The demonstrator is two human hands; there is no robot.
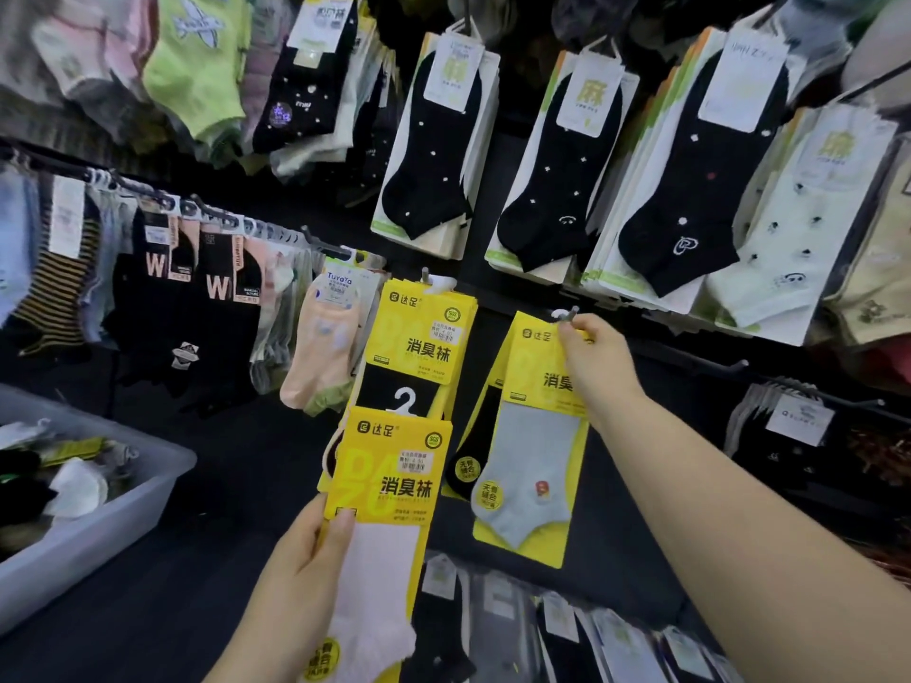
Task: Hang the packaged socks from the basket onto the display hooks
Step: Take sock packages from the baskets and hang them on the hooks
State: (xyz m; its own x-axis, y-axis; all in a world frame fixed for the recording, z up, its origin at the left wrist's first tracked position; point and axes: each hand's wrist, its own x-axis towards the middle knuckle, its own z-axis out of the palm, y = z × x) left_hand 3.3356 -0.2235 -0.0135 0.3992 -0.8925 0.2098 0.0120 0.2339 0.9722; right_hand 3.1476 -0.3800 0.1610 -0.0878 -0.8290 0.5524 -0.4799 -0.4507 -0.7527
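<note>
The right hand point(591, 357) is up at the display hook point(567, 315), pinching the top corner of a yellow pack with a grey sock point(532, 460). The pack hangs upright, long axis vertical, with its hanger right at the hook's tip; I can't tell whether it is threaded on. The left hand point(305, 554) is lower and to the left, thumb in front, gripping a second yellow pack with a white sock point(389, 495), also upright. So the right hand is plainly nearer that hook. The grey plastic basket point(88, 549) sits well off to the left.
</note>
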